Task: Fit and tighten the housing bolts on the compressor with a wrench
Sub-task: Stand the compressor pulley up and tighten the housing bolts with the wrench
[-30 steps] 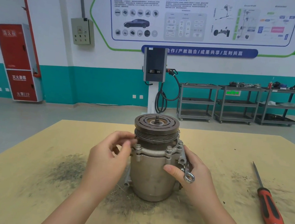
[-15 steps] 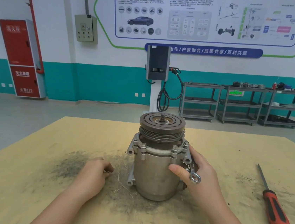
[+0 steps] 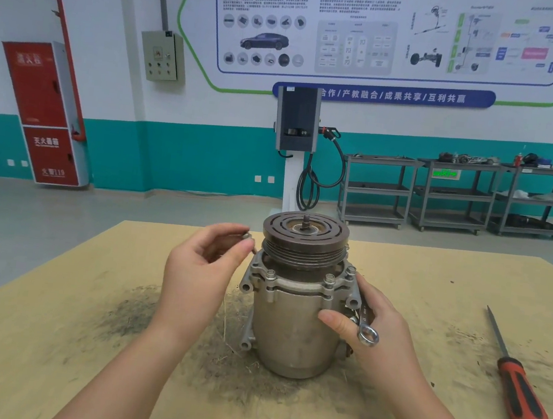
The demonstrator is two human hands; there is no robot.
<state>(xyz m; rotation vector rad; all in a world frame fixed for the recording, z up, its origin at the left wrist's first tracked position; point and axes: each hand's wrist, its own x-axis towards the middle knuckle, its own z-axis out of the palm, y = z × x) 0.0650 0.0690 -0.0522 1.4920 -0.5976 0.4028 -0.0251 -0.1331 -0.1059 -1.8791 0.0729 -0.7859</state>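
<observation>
While the compressor (image 3: pixel 299 301) stands upright on the table (image 3: pixel 46 338), the right hand (image 3: pixel 378 327) steadies it and pinches the wrench (image 3: pixel 366 326); the left hand (image 3: pixel 202 270) pinches a bolt (image 3: pixel 248 237) near the flange, probably to fit it.

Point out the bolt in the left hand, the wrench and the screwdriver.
bolt (image 3: pixel 247 236): head view, on its head, pinched at the fingertips.
wrench (image 3: pixel 368 335): head view, on its ring end below the right hand's fingers.
screwdriver (image 3: pixel 522 397): head view, on its red and black handle.
</observation>
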